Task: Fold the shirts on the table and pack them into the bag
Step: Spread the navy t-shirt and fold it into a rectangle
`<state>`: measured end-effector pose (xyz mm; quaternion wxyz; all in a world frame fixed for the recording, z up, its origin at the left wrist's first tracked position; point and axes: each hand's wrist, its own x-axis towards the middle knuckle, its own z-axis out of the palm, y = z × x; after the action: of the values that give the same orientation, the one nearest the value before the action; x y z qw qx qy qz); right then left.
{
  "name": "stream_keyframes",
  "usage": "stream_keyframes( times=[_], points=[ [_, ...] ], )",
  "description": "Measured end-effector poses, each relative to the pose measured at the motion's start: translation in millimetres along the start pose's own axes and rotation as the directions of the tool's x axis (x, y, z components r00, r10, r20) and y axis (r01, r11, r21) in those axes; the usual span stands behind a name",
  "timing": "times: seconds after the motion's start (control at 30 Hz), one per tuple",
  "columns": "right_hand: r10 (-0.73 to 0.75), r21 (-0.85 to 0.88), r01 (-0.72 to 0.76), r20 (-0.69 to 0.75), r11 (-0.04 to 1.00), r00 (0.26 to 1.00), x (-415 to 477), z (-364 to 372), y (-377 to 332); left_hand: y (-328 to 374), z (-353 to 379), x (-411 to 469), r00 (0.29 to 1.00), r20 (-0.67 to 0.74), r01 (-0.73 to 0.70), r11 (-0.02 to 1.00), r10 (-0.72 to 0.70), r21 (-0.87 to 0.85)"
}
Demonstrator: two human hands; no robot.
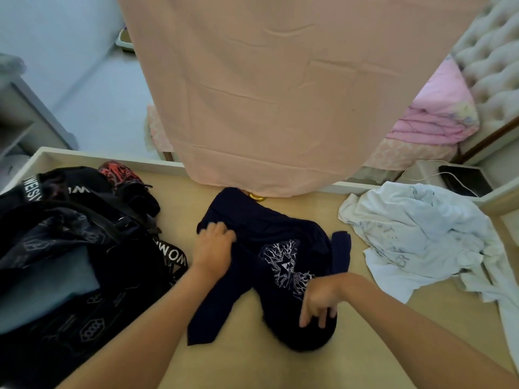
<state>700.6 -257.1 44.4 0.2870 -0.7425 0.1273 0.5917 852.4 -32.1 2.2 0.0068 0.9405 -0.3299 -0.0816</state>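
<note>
Left hand clutches the crumpled navy printed cloth shirt, right hand touches its near end, grasp unclear; folding begun, spreading flat judged next

Tan table, navy shirt, white shirt, black bag

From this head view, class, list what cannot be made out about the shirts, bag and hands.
Navy shirt: far edge hidden behind the hanging pink cloth, head view.
Bag: cut off by the left edge; contents unclear.
White shirt: crumpled, cut off by the right edge.
Right hand: blurred, grip unclear.
</note>
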Motion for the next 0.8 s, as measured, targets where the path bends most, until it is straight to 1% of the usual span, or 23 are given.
stream_keyframes(
  times=[0.03, 0.07, 0.1, 0.13, 0.17, 0.2, 0.23, 0.27, 0.33, 0.4, 0.43, 0.5, 0.53, 0.57, 0.6, 0.63, 0.67, 0.7, 0.73, 0.77, 0.8],
  points=[
    [-0.046, 0.071, 0.049, -0.039, 0.996, 0.998, 5.7, 3.3, -7.9, 12.6, 7.3, -5.9, 1.000, 0.004, -0.028, 0.996, 0.028, -0.084],
    [-0.091, 0.131, 0.116, -0.182, 0.984, 0.979, 11.7, 5.0, -13.5, 24.1, 16.0, -12.8, 0.999, 0.036, -0.025, 0.988, 0.030, -0.151],
    [-0.113, 0.133, 0.173, -0.373, 0.976, 0.921, 17.2, 4.8, -17.7, 32.7, 25.7, -20.6, 0.994, 0.105, 0.000, 0.981, 0.021, -0.196],
    [-0.124, 0.076, 0.195, -0.540, 0.978, 0.833, 21.8, 3.1, -20.9, 37.2, 35.2, -29.3, 0.980, 0.199, 0.029, 0.975, 0.015, -0.220],
    [-0.151, -0.027, 0.176, -0.652, 0.984, 0.743, 29.0, 0.4, -20.8, 37.4, 43.8, -38.4, 0.956, 0.291, 0.037, 0.975, 0.029, -0.218],
    [-0.198, -0.154, 0.127, -0.692, 0.980, 0.695, 36.3, -1.0, -19.3, 34.5, 51.7, -46.1, 0.936, 0.346, 0.008, 0.979, 0.064, -0.202],
    [-0.238, -0.260, 0.075, -0.682, 0.963, 0.692, 43.1, -0.9, -16.9, 28.7, 57.0, -52.2, 0.928, 0.356, -0.042, 0.979, 0.112, -0.200],
    [-0.252, -0.320, 0.040, -0.657, 0.947, 0.710, 47.7, -0.3, -15.5, 21.4, 60.6, -56.8, 0.925, 0.344, -0.092, 0.972, 0.165, -0.217],
    [-0.218, -0.318, 0.015, -0.614, 0.948, 0.759, 53.0, 2.2, -14.1, 6.2, 62.5, -62.5, 0.913, 0.314, -0.166, 0.941, 0.260, -0.295],
    [-0.115, -0.248, -0.035, -0.562, 0.968, 0.819, 54.0, 4.9, -14.0, -5.2, 58.9, -65.9, 0.900, 0.318, -0.184, 0.921, 0.298, -0.343],
    [-0.064, -0.262, -0.094, -0.535, 0.961, 0.842, 54.4, 7.2, -15.4, -8.7, 55.7, -67.4, 0.904, 0.328, -0.163, 0.930, 0.274, -0.328],
    [-0.002, -0.357, -0.215, -0.519, 0.909, 0.855, 54.9, 13.9, -21.9, -13.6, 49.8, -67.2, 0.933, 0.329, -0.072, 0.972, 0.145, -0.223],
    [0.008, -0.366, -0.216, -0.494, 0.905, 0.870, 53.3, 16.1, -26.3, -14.6, 47.0, -64.8, 0.946, 0.316, -0.021, 0.988, 0.069, -0.154],
    [0.019, -0.314, -0.178, -0.450, 0.933, 0.893, 51.7, 17.6, -31.7, -14.4, 43.6, -61.8, 0.956, 0.292, 0.027, 0.994, 0.006, -0.106],
    [0.027, -0.231, -0.126, -0.388, 0.965, 0.921, 48.9, 18.4, -37.0, -13.5, 41.5, -60.1, 0.965, 0.260, 0.069, 0.992, -0.040, -0.101],
    [0.035, -0.169, -0.092, -0.312, 0.981, 0.949, 46.7, 18.5, -42.1, -12.4, 39.5, -58.4, 0.973, 0.219, 0.100, 0.986, -0.069, -0.136],
    [0.025, -0.176, -0.073, -0.262, 0.982, 0.965, 45.3, 16.6, -46.9, -12.2, 39.6, -55.7, 0.983, 0.154, 0.126, 0.971, -0.095, -0.205],
    [-0.012, -0.250, -0.060, -0.279, 0.966, 0.960, 45.6, 13.4, -50.9, -12.8, 40.5, -53.4, 0.989, 0.082, 0.140, 0.949, -0.121, -0.284],
    [-0.068, -0.330, -0.056, -0.354, 0.942, 0.933, 45.8, 10.3, -55.4, -13.5, 41.7, -52.0, 0.990, 0.038, 0.142, 0.931, -0.137, -0.338],
    [-0.145, -0.396, -0.050, -0.448, 0.917, 0.882, 47.8, 6.9, -59.0, -14.8, 44.7, -50.9, 0.990, 0.031, 0.139, 0.924, -0.137, -0.357],
    [-0.227, -0.435, -0.033, -0.532, 0.900, 0.816, 51.9, 3.7, -61.2, -17.6, 50.0, -49.0, 0.992, 0.053, 0.128, 0.930, -0.116, -0.344]
  ],
)
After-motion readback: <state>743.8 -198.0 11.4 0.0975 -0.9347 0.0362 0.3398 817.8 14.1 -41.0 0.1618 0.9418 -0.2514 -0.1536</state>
